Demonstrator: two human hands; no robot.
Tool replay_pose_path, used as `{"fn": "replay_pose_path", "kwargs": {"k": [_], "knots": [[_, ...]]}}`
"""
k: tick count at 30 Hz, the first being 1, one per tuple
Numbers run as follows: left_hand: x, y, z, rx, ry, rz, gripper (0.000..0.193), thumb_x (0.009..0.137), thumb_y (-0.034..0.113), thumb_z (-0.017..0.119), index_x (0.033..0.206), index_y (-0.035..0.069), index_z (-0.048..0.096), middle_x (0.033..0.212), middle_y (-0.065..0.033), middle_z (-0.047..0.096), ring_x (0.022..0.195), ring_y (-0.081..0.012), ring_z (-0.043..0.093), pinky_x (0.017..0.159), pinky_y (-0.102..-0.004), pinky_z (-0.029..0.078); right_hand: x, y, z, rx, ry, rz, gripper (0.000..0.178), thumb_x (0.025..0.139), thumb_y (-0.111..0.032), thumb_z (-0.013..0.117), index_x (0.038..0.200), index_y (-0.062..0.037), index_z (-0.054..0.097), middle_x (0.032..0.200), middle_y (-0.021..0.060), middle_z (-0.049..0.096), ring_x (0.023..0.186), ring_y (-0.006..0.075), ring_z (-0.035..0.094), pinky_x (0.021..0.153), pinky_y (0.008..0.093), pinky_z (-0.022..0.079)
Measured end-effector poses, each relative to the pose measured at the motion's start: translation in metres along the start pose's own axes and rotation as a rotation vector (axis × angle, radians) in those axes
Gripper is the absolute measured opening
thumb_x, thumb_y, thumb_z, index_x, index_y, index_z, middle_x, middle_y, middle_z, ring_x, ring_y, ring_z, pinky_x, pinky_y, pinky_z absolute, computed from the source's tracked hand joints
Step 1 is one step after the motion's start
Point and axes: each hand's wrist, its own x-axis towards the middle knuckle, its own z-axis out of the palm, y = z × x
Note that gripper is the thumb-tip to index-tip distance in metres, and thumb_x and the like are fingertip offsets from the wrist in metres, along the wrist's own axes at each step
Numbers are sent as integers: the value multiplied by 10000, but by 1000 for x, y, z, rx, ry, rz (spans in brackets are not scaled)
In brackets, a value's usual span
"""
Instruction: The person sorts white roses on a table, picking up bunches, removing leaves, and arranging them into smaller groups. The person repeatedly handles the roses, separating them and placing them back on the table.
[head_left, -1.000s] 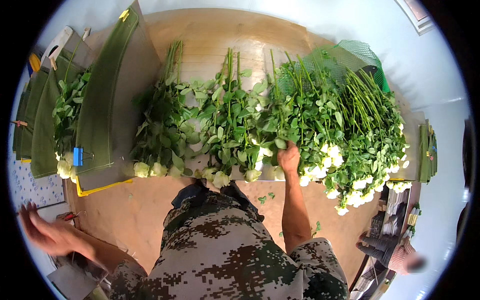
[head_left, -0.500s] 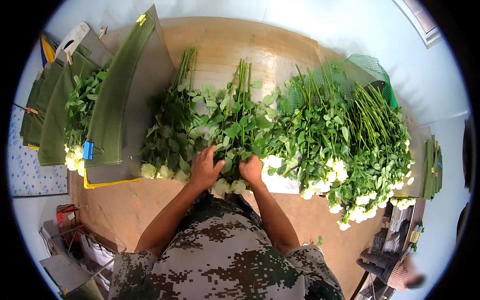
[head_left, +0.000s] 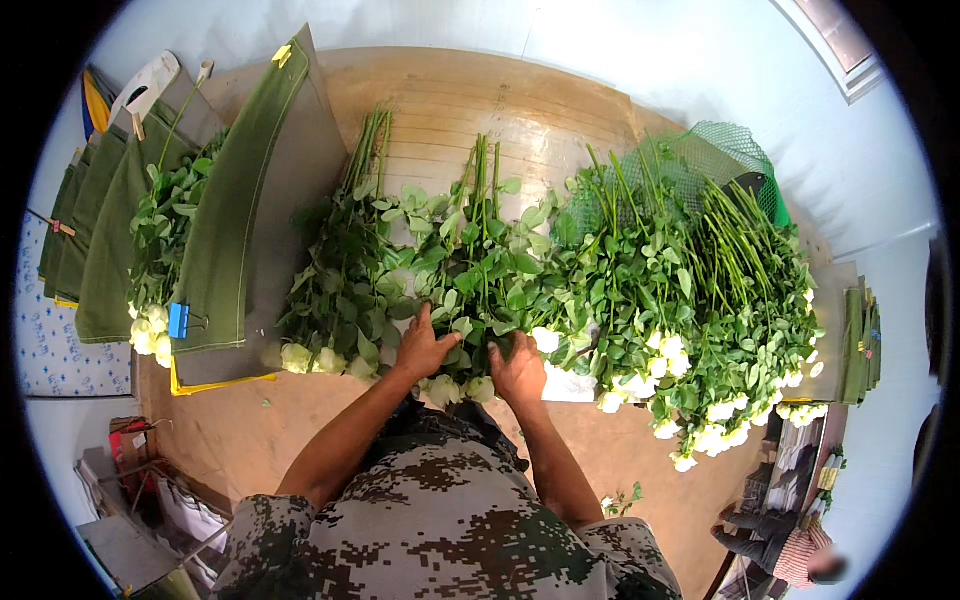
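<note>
White roses with long green stems lie on the table in bunches, blooms toward me. My left hand (head_left: 425, 348) rests at the left side of the middle rose bunch (head_left: 478, 265), fingers stretched out and thumb apart, touching its leaves. On the bunch's other side is my right hand (head_left: 519, 371), fingers apart and slightly bent against the foliage. Neither hand shows a stem in its grasp. Pale blooms (head_left: 446, 390) of this bunch hang at the table edge between my wrists. Another rose bunch (head_left: 345, 250) lies to the left, and a large pile of roses (head_left: 690, 280) to the right.
A tall board with green cloth (head_left: 235, 210) stands at the left, with a blue binder clip (head_left: 180, 321) on it. Green netting (head_left: 725, 150) lies behind the right pile. Cut leaves (head_left: 625, 500) are on the floor. A person (head_left: 795, 552) is at the lower right.
My right hand has moved slightly right and toward me, its fingers loosening from a curl. My left hand has shifted a little right. The whole view has tilted slightly.
</note>
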Motion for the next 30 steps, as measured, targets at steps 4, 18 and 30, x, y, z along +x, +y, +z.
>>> {"fn": "replay_pose_path", "kwargs": {"k": [4, 18, 30], "knots": [[9, -4, 6, -178, -120, -75, 976, 773, 516, 658, 1425, -8, 155, 1368, -272, 353, 1236, -405, 400, 988, -468, 370, 2, 4, 27, 3, 19, 58, 463, 803, -324, 631, 1064, 44, 525, 1052, 248, 541, 932, 424, 560, 791, 472, 467], [9, -8, -7, -486, -161, -195, 996, 756, 505, 696, 1417, -43, 192, 1383, -243, 348, 1243, -317, 406, 983, -400, 375, 16, -11, 71, 379, 47, -57, 317, 780, -92, 556, 1058, 57, 527, 889, 277, 623, 828, 437, 608, 715, 462, 489], [12, -13, -16, -482, -152, -279, 956, 782, 595, 600, 1416, -20, 234, 1427, -225, 298, 1308, -341, 320, 1028, -447, 316, 23, 46, 72, 354, -88, 10, 299, 828, -220, 546, 951, 50, 580, 855, 294, 610, 827, 475, 572, 689, 502, 469]]}}
